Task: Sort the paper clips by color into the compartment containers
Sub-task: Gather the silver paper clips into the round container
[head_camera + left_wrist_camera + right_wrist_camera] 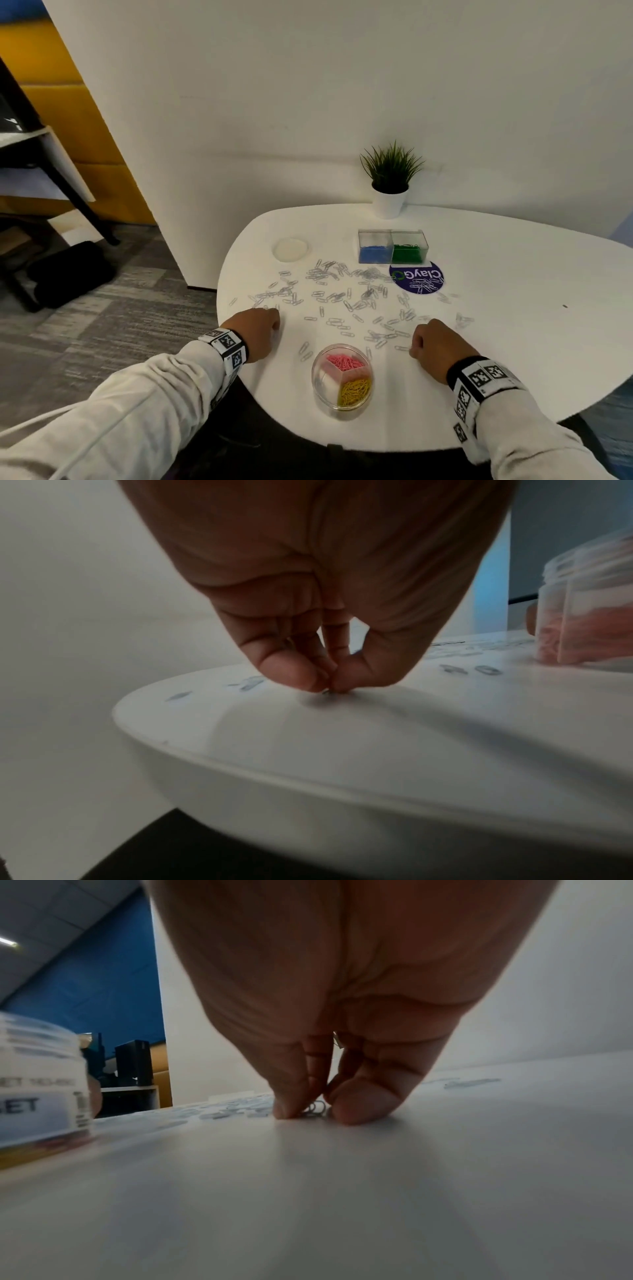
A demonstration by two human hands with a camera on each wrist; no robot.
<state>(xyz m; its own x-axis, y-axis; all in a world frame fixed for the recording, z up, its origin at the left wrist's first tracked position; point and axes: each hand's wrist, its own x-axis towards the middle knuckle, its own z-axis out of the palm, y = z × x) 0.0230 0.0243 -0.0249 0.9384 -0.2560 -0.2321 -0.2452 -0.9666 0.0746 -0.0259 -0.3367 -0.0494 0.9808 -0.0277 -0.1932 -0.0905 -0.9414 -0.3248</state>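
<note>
While you look down from the head camera, your left hand (pixel 256 330) rests fingertips-down near the left edge of the white table (pixel 513 342), curled at the near fringe of the scattered white paper clips (pixel 342 294), and your right hand (pixel 436 344) is curled the same way at the right end of the scatter, its fingertips on a clip beside the round three-part container (pixel 342 377) that stands between your wrists; that container holds pink clips (pixel 345 362) in its far section, yellow clips (pixel 354 390) in its near right section, and a white-looking section on the left whose contents you cannot make out. Farther back a clear two-cell box (pixel 393 246) holds blue clips on the left and green clips on the right, just behind a purple round sticker (pixel 416 277) with a few clips on it; a small white lid (pixel 290 250) and a potted plant (pixel 390 181) sit toward the wall. In your left wrist view, thumb and forefinger (pixel 291 669) pinch together on a small clip at the tabletop, with the container blurred to the right. In your right wrist view, the fingers (pixel 363 1102) pinch a loose bunch of wire clips (pixel 315 1110) against the table, the labelled container at the left edge
</note>
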